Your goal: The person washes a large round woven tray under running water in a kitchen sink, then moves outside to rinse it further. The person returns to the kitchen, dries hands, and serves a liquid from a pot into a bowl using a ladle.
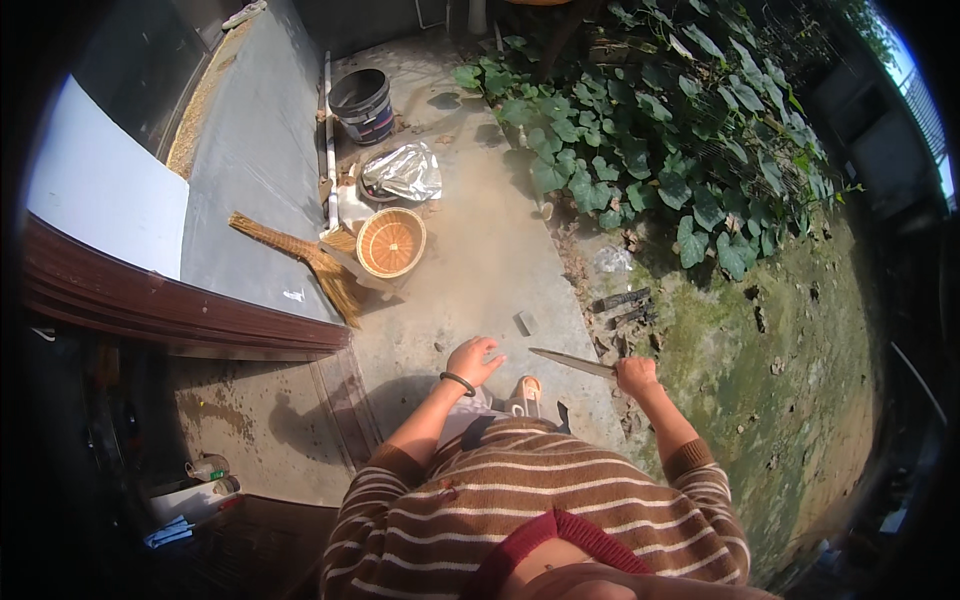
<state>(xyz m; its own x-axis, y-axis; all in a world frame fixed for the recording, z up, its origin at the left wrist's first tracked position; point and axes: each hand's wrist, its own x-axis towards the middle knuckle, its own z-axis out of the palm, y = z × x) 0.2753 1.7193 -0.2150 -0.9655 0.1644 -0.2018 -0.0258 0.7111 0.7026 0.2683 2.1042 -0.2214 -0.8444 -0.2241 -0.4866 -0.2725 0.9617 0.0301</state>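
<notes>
My right hand [637, 375] grips the handle end of a long knife [574, 362], whose blade points left across my front. The handle itself is hidden in my fist. My left hand [474, 361] hovers left of the blade tip, fingers apart and slightly curled, holding nothing. A dark bangle circles that wrist. Just beyond the blade tip, a small grey block [524, 323] lies on the concrete. One light-coloured shoe [529, 391] shows below my hands.
Ahead on the left are a straw broom [322, 266], an orange wicker basket [391, 242], silver foil sheeting [409, 171] and a black bucket [361, 106]. Charred wood pieces [621, 301] lie at the concrete's right edge. Leafy vines [637, 150] spread beyond mossy ground [742, 375]. A doorway stands left.
</notes>
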